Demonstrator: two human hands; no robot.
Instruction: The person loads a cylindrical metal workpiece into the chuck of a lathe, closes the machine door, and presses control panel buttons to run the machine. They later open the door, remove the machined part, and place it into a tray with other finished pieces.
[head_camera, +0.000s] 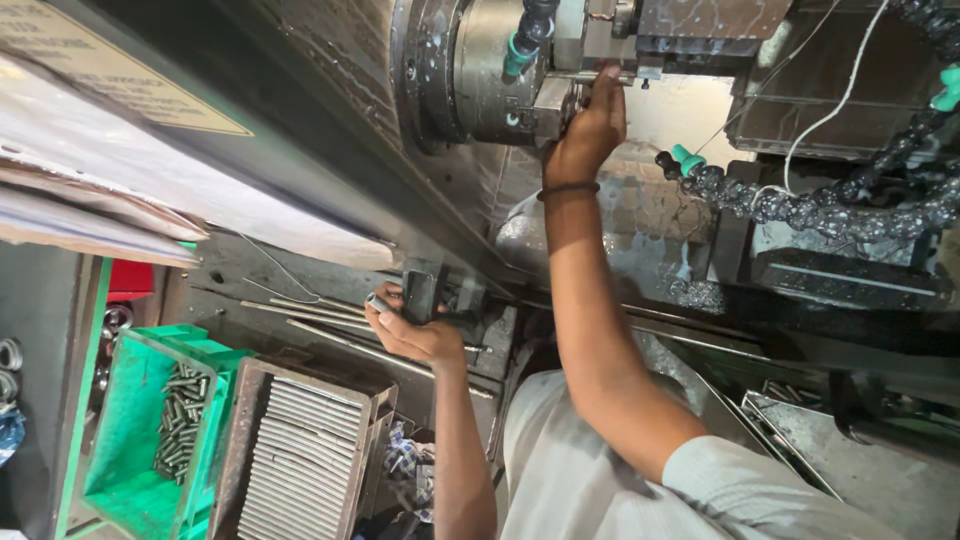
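gripping a thin steel rod (590, 76) at the chuck (490, 70), right hand (590, 125); left hand (415, 330) clasps a dark handle (420, 295).

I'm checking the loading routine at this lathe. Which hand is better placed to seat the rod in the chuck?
Probably the right hand: it is already up at the chuck, fingertips on the thin rod. The left hand is low at the machine's edge, gripping a small metal part.

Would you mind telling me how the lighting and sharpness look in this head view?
Head view: brightest behind the right hand at the chuck; glare on the door at left; left hand and green bin are dimmer; edges look slightly soft.
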